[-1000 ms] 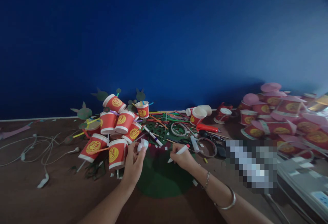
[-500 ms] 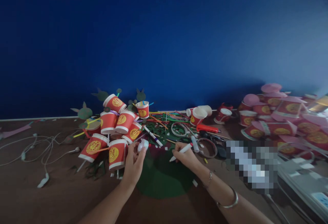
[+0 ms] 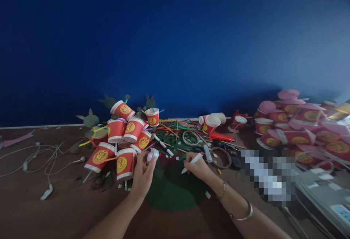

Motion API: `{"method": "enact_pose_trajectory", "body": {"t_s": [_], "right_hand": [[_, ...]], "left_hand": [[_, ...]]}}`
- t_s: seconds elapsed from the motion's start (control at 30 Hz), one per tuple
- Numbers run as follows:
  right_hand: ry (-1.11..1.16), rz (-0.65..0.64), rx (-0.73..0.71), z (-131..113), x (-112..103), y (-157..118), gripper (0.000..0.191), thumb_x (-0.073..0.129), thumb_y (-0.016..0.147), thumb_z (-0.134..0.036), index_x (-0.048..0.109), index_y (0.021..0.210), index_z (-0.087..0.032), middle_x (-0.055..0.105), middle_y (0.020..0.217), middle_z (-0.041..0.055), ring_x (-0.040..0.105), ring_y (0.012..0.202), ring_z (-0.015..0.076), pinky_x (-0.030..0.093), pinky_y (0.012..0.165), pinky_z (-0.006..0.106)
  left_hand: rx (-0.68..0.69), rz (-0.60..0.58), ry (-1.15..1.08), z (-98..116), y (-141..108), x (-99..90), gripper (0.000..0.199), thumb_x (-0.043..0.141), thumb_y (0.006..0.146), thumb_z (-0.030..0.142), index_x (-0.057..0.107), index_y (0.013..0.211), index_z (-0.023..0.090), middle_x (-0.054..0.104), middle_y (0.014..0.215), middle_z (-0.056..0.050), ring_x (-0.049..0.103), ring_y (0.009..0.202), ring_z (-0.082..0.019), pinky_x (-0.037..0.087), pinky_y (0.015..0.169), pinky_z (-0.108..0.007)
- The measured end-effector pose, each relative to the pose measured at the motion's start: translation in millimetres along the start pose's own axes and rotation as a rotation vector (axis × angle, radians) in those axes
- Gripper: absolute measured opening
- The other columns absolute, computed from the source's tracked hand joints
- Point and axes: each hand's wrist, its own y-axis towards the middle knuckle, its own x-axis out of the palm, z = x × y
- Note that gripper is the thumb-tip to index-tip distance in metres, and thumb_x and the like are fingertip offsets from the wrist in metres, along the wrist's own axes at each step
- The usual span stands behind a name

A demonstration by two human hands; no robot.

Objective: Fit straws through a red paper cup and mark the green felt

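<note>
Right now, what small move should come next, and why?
Probably the right hand should bring the marker left toward the white item in the left hand. The marker's narrow end points down and left over the green sheet, and a gap separates the hands. Whether that end touches the sheet, I cannot tell.

left hand: we grip small white object | right hand: white marker, tip toward green sheet | red cups at left
</note>
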Motion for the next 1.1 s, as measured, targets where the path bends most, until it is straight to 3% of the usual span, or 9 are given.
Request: {"method": "enact_pose_trajectory", "body": {"t_s": [0.53, 1.1], "right_hand": [[-0.088, 0.100, -0.083, 1.4, 5.6, 1.0, 0.023, 0.056, 0.070, -0.032, 0.042, 0.057, -0.020, 0.055, 0.047, -0.0022, 0.049, 0.048, 0.0101, 0.033, 0.049, 0.020], [-0.179, 0.144, -0.143, 6.0, 4.3, 3.9, 0.026, 0.055, 0.074, -0.037, 0.044, 0.059, -0.019, 0.056, 0.054, -0.0006, 0.045, 0.053, 0.0104, 0.032, 0.053, 0.023]], "left_hand": [[0.014, -0.008, 0.038, -2.6, 0.5, -0.5, 0.060, 0.056, 0.077, 0.066, 0.047, 0.110, 0.016, 0.060, 0.097, -0.008, 0.060, 0.076, -0.020, 0.048, 0.065, -0.032], [0.000, -0.012, 0.028, -3.8, 0.7, 0.2, 0.063, 0.055, 0.075, 0.068, 0.046, 0.110, 0.016, 0.060, 0.098, -0.008, 0.060, 0.076, -0.020, 0.048, 0.067, -0.033]]}}
